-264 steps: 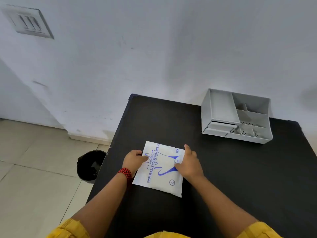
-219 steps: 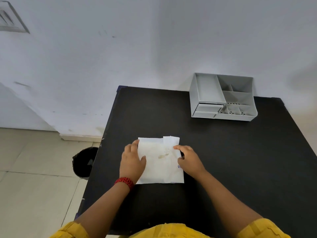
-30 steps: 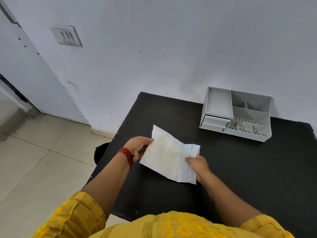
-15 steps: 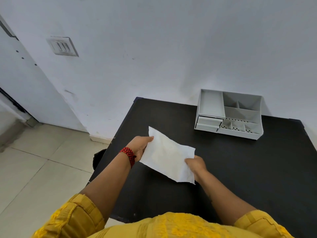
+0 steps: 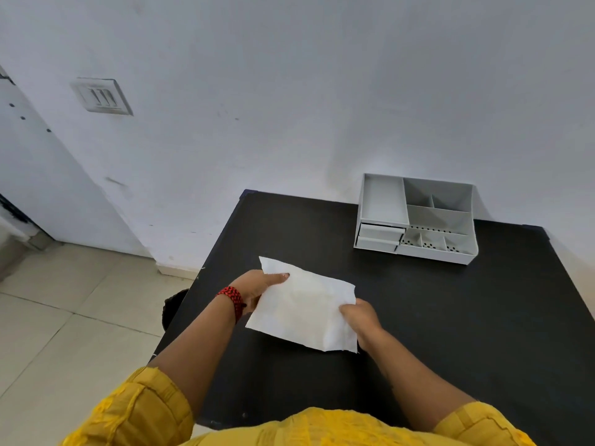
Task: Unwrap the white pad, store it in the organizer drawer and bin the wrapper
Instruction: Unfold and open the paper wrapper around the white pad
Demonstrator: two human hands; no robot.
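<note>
White packet [image 5: 304, 312]: hanging between both hands, above the table [image 5: 450, 317].
Left hand [image 5: 257, 286]: pinching its far corner.
Right hand [image 5: 360, 320]: gripping its near edge.
Progress: unwrapping seemingly unfinished; drawer [image 5: 380, 233], beyond right hand, shut; bin [image 5: 174, 309] waiting.

The white packet [image 5: 304, 312] is a flat, roughly rectangular sheet-like piece with its plain white side up, held above the near-left part of the black table [image 5: 450, 317], tilted with its far-left corner highest. The left hand [image 5: 257, 286] grips its left edge, thumb on top; the right hand [image 5: 360, 318] pinches its right edge. The grey organizer [image 5: 415, 217] stands well apart at the table's far edge against the wall, its two small drawers [image 5: 380, 238] shut at the front left. The dark bin [image 5: 172, 309] sits on the floor beside the table's left edge, mostly hidden.
</note>
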